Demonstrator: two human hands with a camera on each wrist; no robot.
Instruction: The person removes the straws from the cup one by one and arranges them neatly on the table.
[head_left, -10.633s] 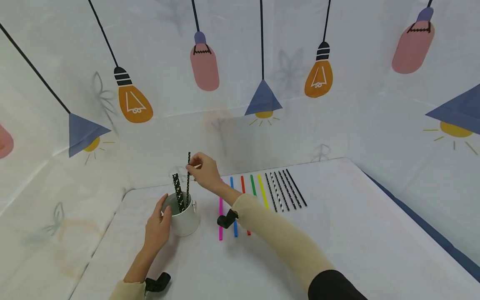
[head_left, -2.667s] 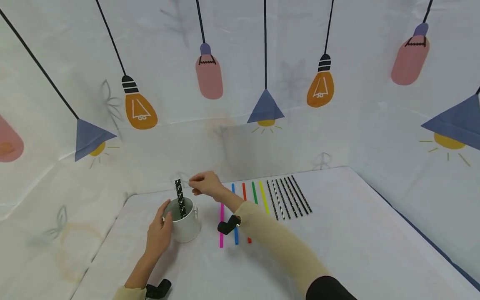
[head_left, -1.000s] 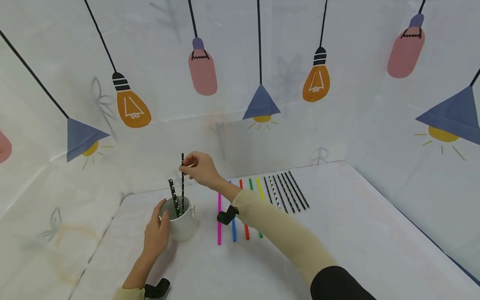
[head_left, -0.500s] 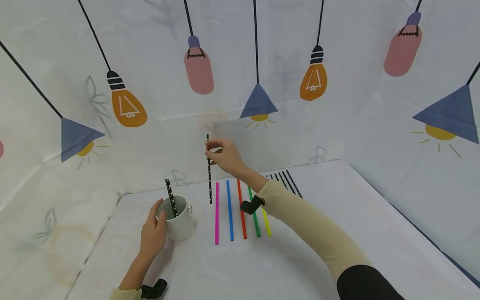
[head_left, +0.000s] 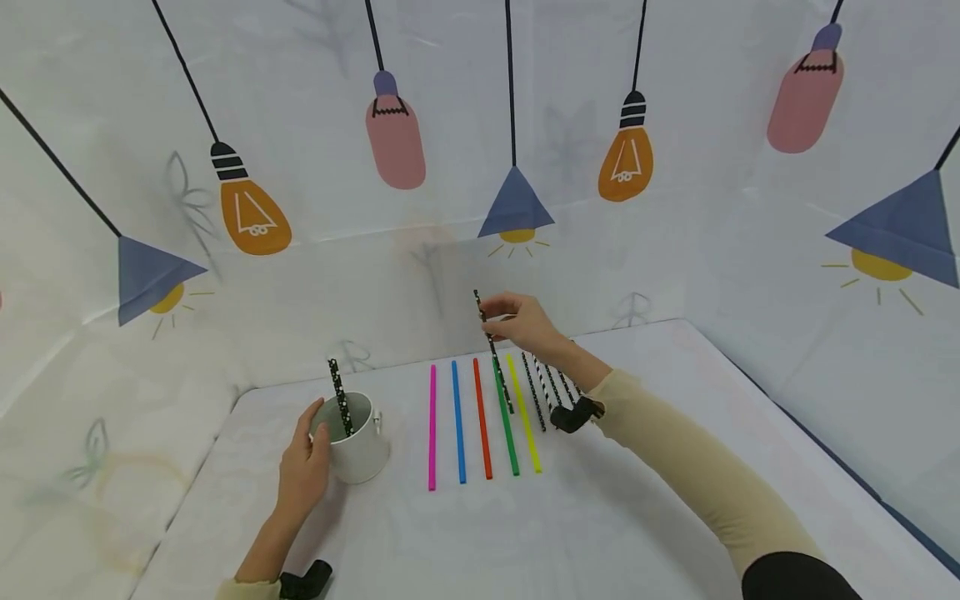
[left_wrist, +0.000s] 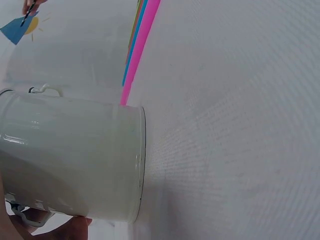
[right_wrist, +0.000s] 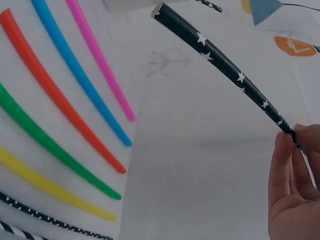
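My left hand (head_left: 303, 475) holds the side of a small white metal bucket (head_left: 363, 454), thumb at the rim. Inside it leans at least one black straw (head_left: 340, 396) with white marks. My right hand (head_left: 525, 325) pinches a black straw with white stars (right_wrist: 225, 62) near its upper end. In the head view that straw's lower end overlaps the green straw (head_left: 511, 446). Beside the green one lie a pink straw (head_left: 432, 425), a blue straw (head_left: 459, 425), a red straw (head_left: 482, 421) and a yellow straw (head_left: 531, 442).
Several black-and-white patterned straws (head_left: 534, 392) lie right of the yellow one, partly hidden by my right wrist. A white cloth covers the table (head_left: 450, 542). Behind it rises a white backdrop (head_left: 322, 292) printed with hanging lamps.
My right hand has drawn the star straw out of the bucket and carried it right, over the coloured row. Fewer straws stand in the bucket than earlier. The left hand stays at the bucket.
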